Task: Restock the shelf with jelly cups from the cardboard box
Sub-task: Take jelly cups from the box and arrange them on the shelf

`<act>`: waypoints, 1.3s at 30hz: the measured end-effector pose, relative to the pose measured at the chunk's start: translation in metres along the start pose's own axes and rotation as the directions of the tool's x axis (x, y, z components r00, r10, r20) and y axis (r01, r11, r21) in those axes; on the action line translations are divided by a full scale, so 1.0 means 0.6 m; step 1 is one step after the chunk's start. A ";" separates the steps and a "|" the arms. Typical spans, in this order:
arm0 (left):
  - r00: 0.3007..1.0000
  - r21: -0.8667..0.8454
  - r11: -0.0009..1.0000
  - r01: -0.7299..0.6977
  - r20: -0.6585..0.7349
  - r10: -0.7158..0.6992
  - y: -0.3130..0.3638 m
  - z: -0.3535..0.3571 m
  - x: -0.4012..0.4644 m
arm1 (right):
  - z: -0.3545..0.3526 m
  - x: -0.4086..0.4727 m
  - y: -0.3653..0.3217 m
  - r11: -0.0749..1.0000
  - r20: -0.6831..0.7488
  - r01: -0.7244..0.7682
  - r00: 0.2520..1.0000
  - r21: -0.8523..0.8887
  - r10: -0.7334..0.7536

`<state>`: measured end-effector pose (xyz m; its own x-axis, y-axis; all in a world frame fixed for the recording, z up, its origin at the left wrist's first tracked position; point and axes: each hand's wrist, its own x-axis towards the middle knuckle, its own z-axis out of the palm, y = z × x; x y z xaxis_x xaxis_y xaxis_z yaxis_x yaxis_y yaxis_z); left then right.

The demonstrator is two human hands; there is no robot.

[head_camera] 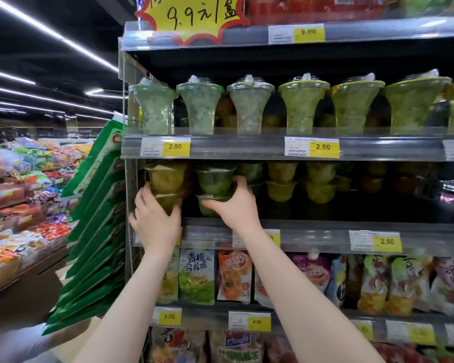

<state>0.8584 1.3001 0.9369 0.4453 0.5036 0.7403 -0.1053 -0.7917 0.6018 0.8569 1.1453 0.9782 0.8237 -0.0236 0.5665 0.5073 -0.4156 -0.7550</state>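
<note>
Left hand: your left hand (155, 218) has its fingers curled round a yellow-green jelly cup stack (166, 186) at the shelf's left end.
Right hand: your right hand (236, 203) grips the green jelly cup stack (214, 184) just beside it.
Shelf: both stacks sit at the front of the middle shelf (312, 231).
Cardboard box: not in view.
Risk: stacks stand two high; a nudge could likely topple them off the edge.
Writing: price tags (387, 241) read 2.50; the star sign (194, 14) above reads 9.9.

Shelf (312, 226) with stacked jelly cups (281, 182).
</note>
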 end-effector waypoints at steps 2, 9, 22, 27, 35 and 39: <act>1.000 -0.001 1.000 -0.002 -0.008 0.002 -0.001 0.001 0.000 | 0.004 -0.001 -0.003 1.000 -0.013 -0.004 1.000 -0.015 0.004; 1.000 -0.026 1.000 0.008 -0.027 -0.009 -0.002 0.002 -0.001 | 0.028 -0.006 -0.013 0.998 -0.051 -0.005 0.999 -0.055 0.003; 0.938 -0.305 0.887 -0.346 -0.116 0.326 0.007 -0.037 -0.146 | -0.083 -0.118 0.034 0.976 0.046 0.180 0.983 -0.126 -0.175; 0.827 -0.500 0.820 -0.279 0.309 0.469 0.017 0.027 -0.331 | -0.174 -0.265 0.178 0.945 0.028 0.046 0.999 -0.322 -0.039; 0.435 -0.397 0.917 -0.036 0.820 0.372 -0.018 0.109 -0.632 | -0.236 -0.556 0.425 0.771 -0.043 -0.510 0.843 -0.382 0.536; 0.225 -0.306 0.951 0.037 0.930 0.291 -0.087 0.124 -0.785 | -0.247 -0.733 0.539 0.623 -0.047 -0.684 0.687 -0.380 0.725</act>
<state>0.7202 1.0784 0.5347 0.8964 -0.4387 0.0630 -0.3561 -0.6283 0.6917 0.6211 0.8868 0.5338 0.9219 -0.3600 -0.1433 -0.3436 -0.5885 -0.7318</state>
